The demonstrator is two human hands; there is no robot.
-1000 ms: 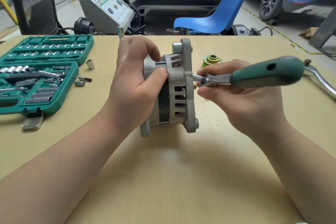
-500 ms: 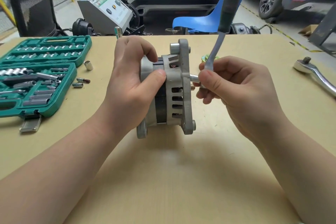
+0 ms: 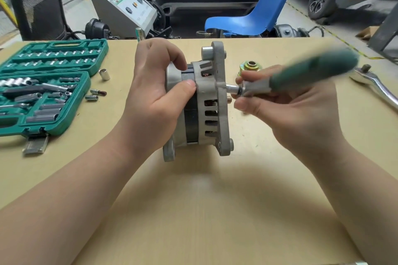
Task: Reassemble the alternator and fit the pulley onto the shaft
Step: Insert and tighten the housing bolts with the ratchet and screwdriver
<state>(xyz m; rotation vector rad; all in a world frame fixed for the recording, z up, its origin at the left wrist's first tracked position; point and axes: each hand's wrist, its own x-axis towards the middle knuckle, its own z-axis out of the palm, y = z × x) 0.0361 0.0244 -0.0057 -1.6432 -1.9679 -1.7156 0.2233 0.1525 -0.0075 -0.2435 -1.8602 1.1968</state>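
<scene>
The grey alternator (image 3: pixel 212 101) stands on edge in the middle of the tan table. My left hand (image 3: pixel 157 97) grips its left housing, thumb on the dark middle band. My right hand (image 3: pixel 286 112) pinches the metal head of a green-handled ratchet (image 3: pixel 305 75), whose socket sits on a bolt on the alternator's right face. The handle is blurred and points right and slightly up. The brass-coloured pulley (image 3: pixel 251 66) lies on the table behind my right hand, partly hidden by it.
An open green socket set case (image 3: pixel 45 90) fills the left of the table, with loose sockets (image 3: pixel 104 74) beside it. A chrome ratchet (image 3: pixel 377 86) lies at the right edge. A blue chair (image 3: pixel 254 13) and cars stand beyond the table.
The ratchet handle swung from pointing right to straight up, then back down to the right. My left hand kept hold of the alternator, which barely moved.
</scene>
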